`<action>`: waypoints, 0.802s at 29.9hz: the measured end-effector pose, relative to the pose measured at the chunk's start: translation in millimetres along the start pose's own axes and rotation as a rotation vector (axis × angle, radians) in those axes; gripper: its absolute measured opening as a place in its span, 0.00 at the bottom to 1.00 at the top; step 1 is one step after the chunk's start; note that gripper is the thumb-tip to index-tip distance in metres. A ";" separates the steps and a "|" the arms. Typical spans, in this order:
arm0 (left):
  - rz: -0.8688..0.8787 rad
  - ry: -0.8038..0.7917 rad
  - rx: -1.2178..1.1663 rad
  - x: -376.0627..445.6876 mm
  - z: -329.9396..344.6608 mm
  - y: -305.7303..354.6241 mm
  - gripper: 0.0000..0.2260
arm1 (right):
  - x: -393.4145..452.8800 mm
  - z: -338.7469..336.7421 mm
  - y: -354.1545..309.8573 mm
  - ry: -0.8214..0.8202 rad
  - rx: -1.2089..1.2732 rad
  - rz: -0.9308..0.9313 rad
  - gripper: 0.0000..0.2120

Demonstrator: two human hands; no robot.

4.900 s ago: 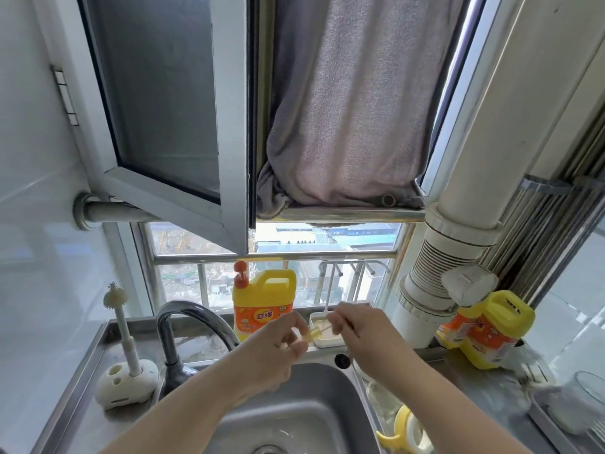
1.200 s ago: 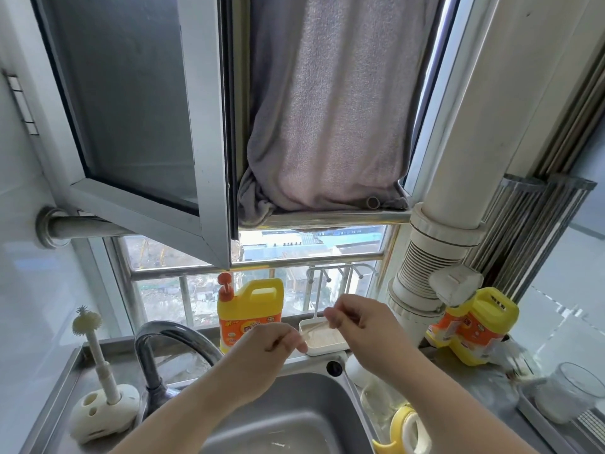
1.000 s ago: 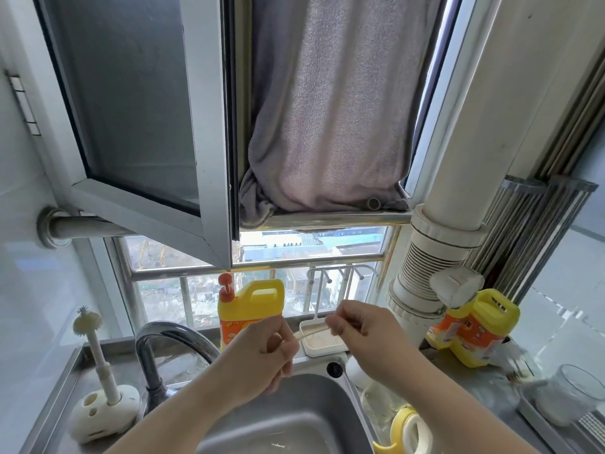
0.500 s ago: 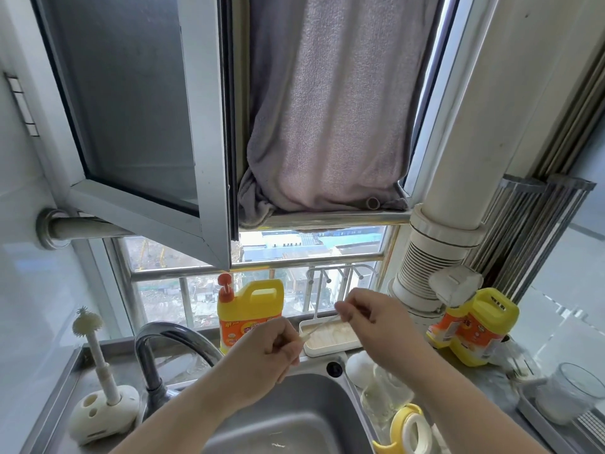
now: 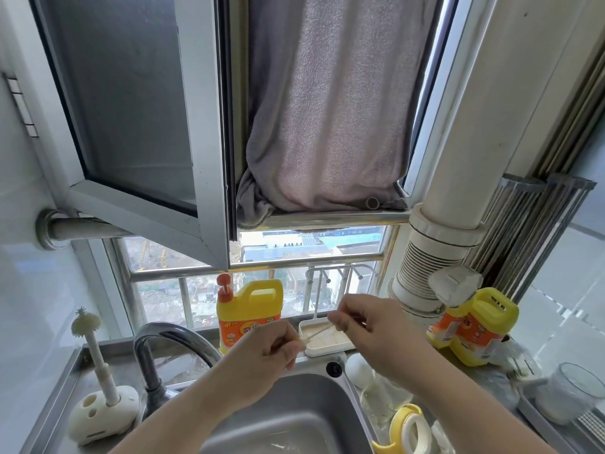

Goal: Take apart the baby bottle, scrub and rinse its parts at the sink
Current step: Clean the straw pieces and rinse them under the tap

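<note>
**Bottle dismantled; small-part scrubbing under way**

The baby bottle is apart. Its clear body (image 5: 381, 399) lies on the steel counter just right of the sink (image 5: 294, 417), with a pale nipple-like dome (image 5: 358, 370) beside it and a yellow handled collar (image 5: 407, 430) nearer the viewer. None of these is being worked on at present.

Both hands are raised over the back of the basin. The left hand (image 5: 266, 353) has its fingers curled, pinching a small pale part (image 5: 302, 340) at the fingertips (too small to identify with confidence; probably a straw or valve piece). The right hand (image 5: 370, 326) pinches the end of a thin brush (image 5: 322, 329) between thumb and forefinger, the remaining fingers folded; the brush slants down into the pale part.

Judgement: disassembly is complete, and scrubbing is at the fine-part stage. The faucet (image 5: 170, 339) shows no running water, so rinsing appears outstanding. Whether the body, dome and collar have been scrubbed cannot be told.

Also present: a white tray (image 5: 327, 339) behind the hands, a yellow detergent jug (image 5: 248, 309), and a bottle brush on its stand (image 5: 95, 368) at left.
</note>
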State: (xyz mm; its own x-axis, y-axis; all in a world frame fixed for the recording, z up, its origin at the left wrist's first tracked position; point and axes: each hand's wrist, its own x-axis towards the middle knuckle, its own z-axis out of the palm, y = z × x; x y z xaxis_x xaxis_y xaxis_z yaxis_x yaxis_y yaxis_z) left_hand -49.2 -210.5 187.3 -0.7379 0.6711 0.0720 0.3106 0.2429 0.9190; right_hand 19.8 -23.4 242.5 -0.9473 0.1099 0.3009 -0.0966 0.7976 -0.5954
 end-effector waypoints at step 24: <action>0.014 0.042 0.021 -4.7 -0.2 10.3 0.11 | -0.5 -12.2 5.9 0.023 -0.038 -0.035 0.11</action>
State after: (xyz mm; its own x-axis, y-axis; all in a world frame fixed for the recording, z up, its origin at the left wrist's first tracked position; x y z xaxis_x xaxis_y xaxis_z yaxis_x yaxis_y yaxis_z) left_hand -42.6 -211.3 196.5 -0.7577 0.6447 0.1010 0.3330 0.2488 0.9095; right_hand 23.4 -11.5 247.9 -0.9362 0.0945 0.3385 -0.1178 0.8231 -0.5555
